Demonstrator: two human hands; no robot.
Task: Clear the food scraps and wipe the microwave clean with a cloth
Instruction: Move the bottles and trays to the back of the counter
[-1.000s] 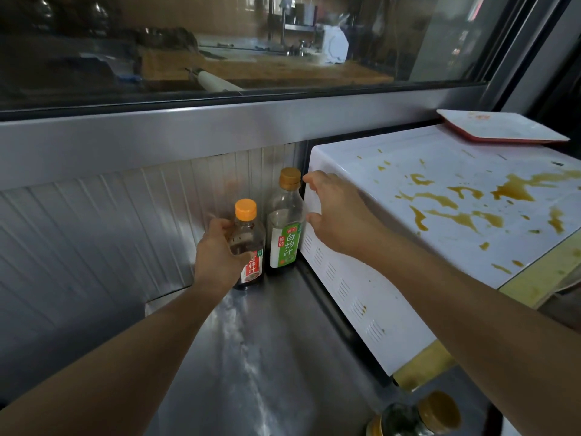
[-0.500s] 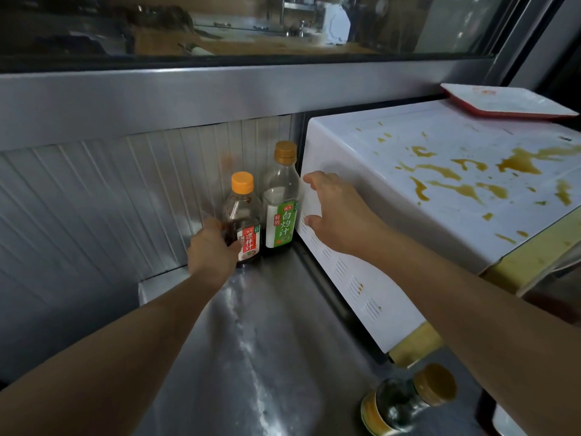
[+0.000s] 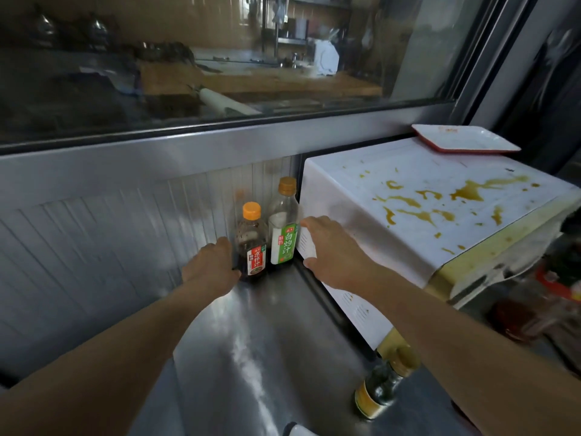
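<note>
Though white, microwave (image 3: 418, 196) top streaked with brown sauce; right hand (image 3: 327, 247) flat against its side, left hand (image 3: 210, 265) gripping dark bottle (image 3: 251, 247).

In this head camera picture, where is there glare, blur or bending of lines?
Head view: glare streaks on the steel counter; reflections fill the window glass; the wide lens curves the window frame; the lower right corner beside the microwave is smeared; the two sauce bottles by the wall are sharp enough to show labels.

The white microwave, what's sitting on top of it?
On the white microwave lie brown sauce stains and, at its far corner, a red-rimmed white rectangular tray. Whatever is under the tray is hidden.
</note>
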